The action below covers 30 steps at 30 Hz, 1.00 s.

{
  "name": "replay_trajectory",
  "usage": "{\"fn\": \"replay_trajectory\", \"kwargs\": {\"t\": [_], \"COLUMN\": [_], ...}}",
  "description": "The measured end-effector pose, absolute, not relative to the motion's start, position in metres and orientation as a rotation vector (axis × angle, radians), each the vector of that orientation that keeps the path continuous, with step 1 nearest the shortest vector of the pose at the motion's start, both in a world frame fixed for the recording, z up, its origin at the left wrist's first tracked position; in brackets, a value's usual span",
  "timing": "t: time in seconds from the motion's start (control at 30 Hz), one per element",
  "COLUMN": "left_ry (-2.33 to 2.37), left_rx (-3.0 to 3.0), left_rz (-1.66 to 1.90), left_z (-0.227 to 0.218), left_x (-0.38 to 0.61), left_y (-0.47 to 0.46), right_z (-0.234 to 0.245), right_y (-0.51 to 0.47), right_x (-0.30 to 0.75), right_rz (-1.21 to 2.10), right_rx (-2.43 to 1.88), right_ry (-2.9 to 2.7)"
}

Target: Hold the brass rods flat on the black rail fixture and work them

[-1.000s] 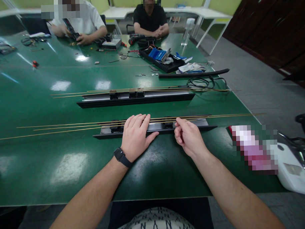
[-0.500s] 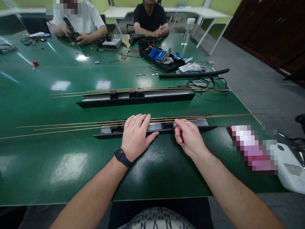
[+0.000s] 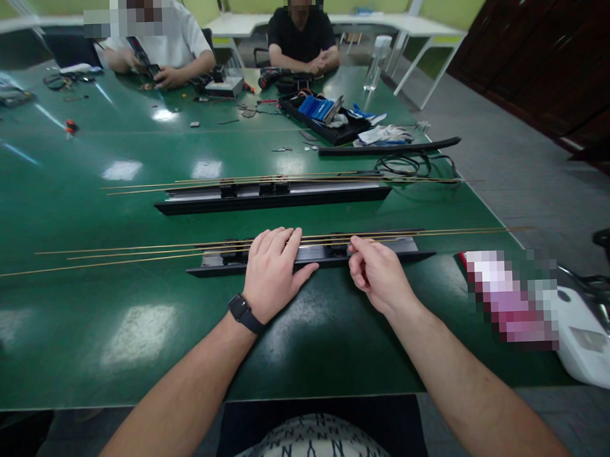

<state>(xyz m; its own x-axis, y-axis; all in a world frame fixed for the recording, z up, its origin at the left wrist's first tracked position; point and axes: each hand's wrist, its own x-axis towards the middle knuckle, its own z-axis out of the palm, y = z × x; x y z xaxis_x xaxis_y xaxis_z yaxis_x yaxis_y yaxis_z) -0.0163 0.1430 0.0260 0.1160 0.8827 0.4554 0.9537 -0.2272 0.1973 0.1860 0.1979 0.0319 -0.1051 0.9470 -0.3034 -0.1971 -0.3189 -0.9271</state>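
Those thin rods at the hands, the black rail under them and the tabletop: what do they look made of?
Thin rods: likely brass or copper, judging by their yellow metallic glint and straight, stiff lie.
Black rail: plastic or coated metal, I cannot tell which; matte black lip, duller grey strip along the top.
Tabletop: smooth glossy green surface that mirrors the ceiling lights; the core is hidden.

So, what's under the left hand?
The left hand lies flat on the near black rail, fingers over the thin brass rods. The rail section and any clips beneath the palm are covered.
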Motion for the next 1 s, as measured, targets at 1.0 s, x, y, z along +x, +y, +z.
{"fn": "replay_trajectory", "kwargs": {"t": [1.0], "left_ry": [-1.861], "left_rx": [-2.232], "left_rz": [-0.765], "left_z": [0.0247], "left_x": [-0.0159], "left_y": [0.1429], "right_z": [0.0324], "right_y": [0.1976], "right_x": [0.186], "right_rz": [1.595], "right_rx": [-1.212], "right_ry": [-0.966]}}
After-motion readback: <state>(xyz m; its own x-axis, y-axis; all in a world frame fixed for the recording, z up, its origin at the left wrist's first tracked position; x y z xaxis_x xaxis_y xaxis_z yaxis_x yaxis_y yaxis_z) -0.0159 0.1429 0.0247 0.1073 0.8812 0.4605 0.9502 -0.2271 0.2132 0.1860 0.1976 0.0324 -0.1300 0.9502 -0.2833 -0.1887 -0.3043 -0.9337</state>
